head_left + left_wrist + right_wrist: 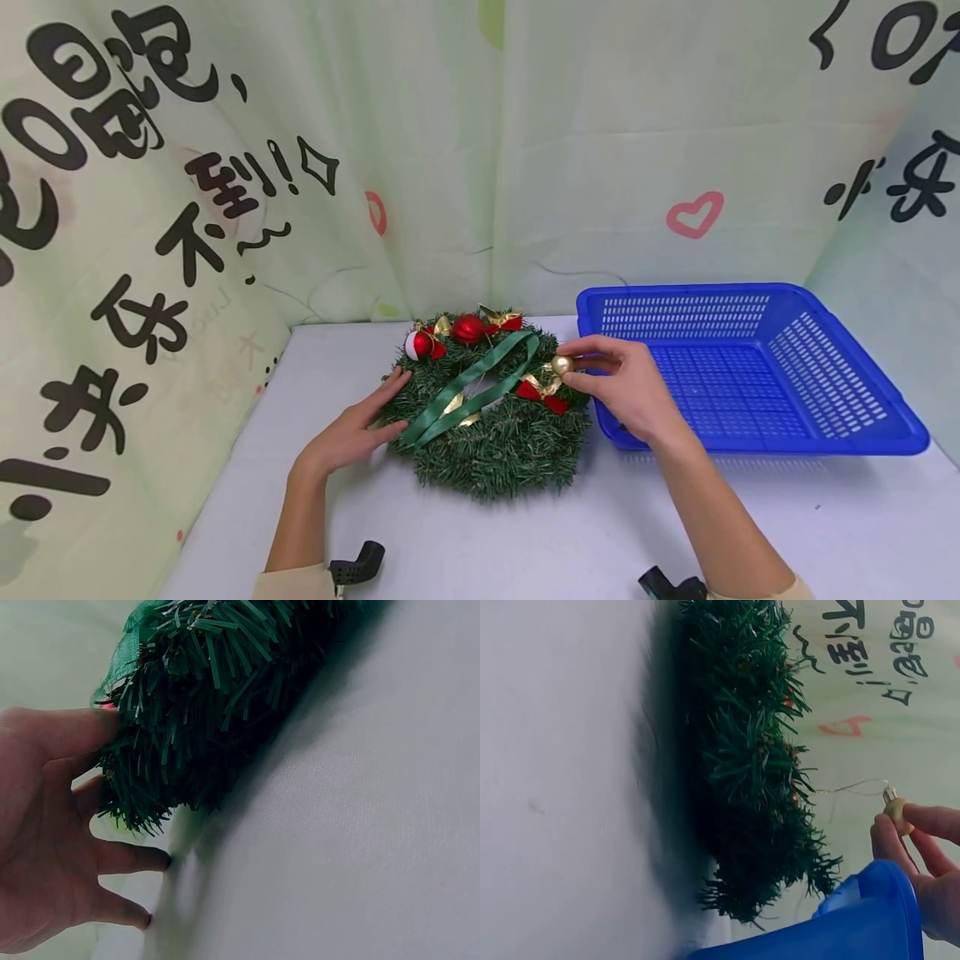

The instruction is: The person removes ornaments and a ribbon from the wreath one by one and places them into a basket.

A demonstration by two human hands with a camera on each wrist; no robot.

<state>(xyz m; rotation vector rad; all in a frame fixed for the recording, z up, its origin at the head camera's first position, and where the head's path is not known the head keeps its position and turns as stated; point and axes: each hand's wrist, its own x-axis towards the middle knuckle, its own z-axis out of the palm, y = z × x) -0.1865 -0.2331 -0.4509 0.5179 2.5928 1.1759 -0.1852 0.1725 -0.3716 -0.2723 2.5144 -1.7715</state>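
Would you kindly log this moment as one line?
left hand: touching round green artificial wreath | right hand: pinching round gold ornament | blue plastic basket: right of wreath

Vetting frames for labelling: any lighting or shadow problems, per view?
Head: bright, soft shadow under the blue basket; left wrist: dimmer, wreath nearly black underneath, left hand in shade; right wrist: also dim, broad soft shadow on the tabletop beside the wreath.
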